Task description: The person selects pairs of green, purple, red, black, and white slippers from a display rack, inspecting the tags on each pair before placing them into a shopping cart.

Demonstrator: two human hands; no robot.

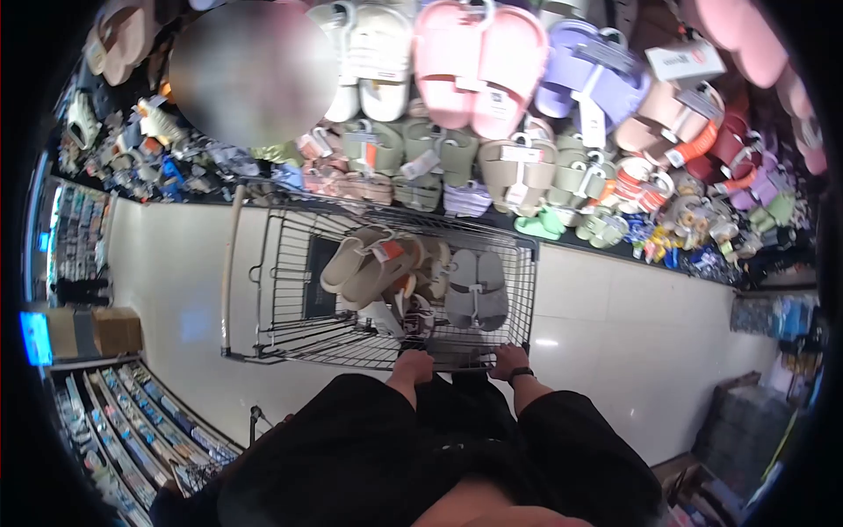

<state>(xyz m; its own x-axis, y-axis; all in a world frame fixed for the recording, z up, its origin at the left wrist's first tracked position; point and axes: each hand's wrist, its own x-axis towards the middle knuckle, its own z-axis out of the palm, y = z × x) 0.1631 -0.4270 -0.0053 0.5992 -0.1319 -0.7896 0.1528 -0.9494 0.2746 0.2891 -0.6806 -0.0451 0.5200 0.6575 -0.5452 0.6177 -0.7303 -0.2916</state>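
A wire shopping cart (290,350) stands sideways in front of me, its handle (230,281) off to the left. My left hand (414,364) is closed on the near side rim of the cart. Further right along the same rim, my right hand (509,358) is closed too, with a dark band on the wrist. Inside the cart lie beige slides (360,272) with an orange tag and a pair of grey slides (477,290). More footwear is piled between them, partly covered, including a dark red and white patterned piece (416,321).
Beyond the cart rises a display of slides, with pink slides (479,66), purple slides (590,70) and white slides (373,61) hanging. A cardboard box (114,332) sits above a shelf rack (132,430) at left. Pale floor (606,342) stretches right. Dark stacked boxes (746,422) stand at far right.
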